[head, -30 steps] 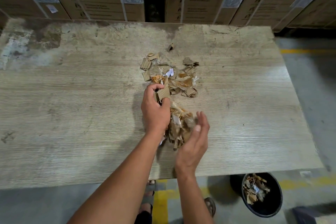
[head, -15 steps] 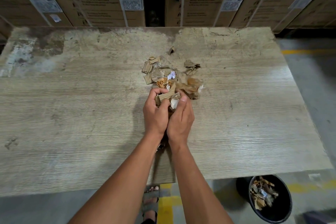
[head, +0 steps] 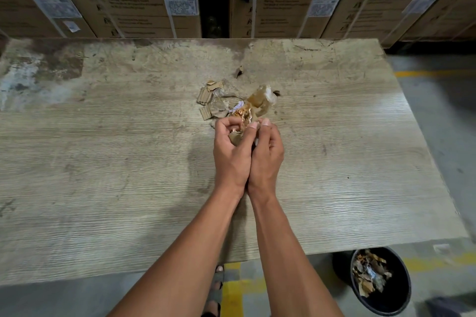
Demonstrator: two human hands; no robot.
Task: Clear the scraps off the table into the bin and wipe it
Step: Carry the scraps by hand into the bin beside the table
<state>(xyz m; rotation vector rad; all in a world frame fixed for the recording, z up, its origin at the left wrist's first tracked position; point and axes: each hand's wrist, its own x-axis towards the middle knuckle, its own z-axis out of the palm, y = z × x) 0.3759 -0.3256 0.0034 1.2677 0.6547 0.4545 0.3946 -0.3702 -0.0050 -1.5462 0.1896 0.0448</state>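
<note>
My left hand [head: 233, 154] is curled around a bundle of scraps [head: 242, 123] at the middle of the desk [head: 103, 162], and its thumb and fingers close on the brown and shiny pieces. My right hand [head: 266, 154] presses against the left one, heel to heel, and its fingers bend over the same bundle from the other side. How much lies between my palms I cannot tell, because the hands cover it. Just beyond my fingertips more scraps stay on the desk: ribbed cardboard bits [head: 206, 96], a crumpled tan piece [head: 260, 100] and one small fragment [head: 240, 71] farther back. At the right, on the floor below the desk corner, stands the black bin [head: 381, 298], and torn pieces already lie in it; its near rim is cut off by the frame.
</note>
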